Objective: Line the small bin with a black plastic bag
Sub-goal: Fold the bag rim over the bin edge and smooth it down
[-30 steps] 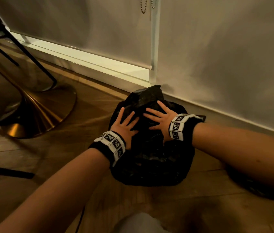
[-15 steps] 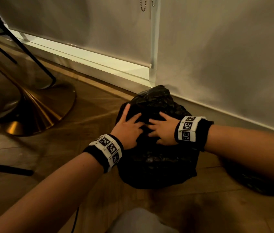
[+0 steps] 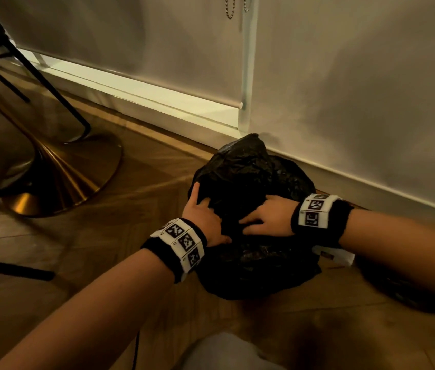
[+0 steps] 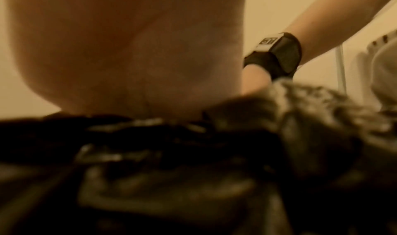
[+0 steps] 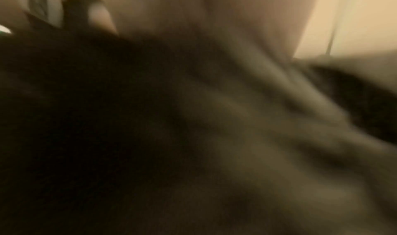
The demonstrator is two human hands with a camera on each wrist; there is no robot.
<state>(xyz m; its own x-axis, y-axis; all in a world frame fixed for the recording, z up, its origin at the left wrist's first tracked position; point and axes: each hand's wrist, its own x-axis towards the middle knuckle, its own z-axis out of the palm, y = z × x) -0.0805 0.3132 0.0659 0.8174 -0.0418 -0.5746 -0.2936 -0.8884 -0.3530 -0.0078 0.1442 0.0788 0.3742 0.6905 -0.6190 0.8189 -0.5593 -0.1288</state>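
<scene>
Two hands on the bag here. Nearest the camera there's a pale blurry bit of clothing (image 3: 227,351), then both forearms reaching forward with black wristbands carrying white marker tags. The left hand (image 3: 205,217) lies on the left side of the black plastic bag (image 3: 253,265), fingers dug into the plastic with a fold bunched up over them, so it looks like it's gripping the film. The right hand (image 3: 269,220) is pressed on top just beside it, fingers pointing left and sunk into the crinkles; honestly can't tell if it's pinching or just pushing flat. Both wrist views are too blurry to settle it. The bag covers a lump on the wooden floor (image 3: 131,198), the bin itself totally hidden. Further left is a gold table base (image 3: 59,180), and behind everything the wall (image 3: 357,102) with its skirting.
</scene>
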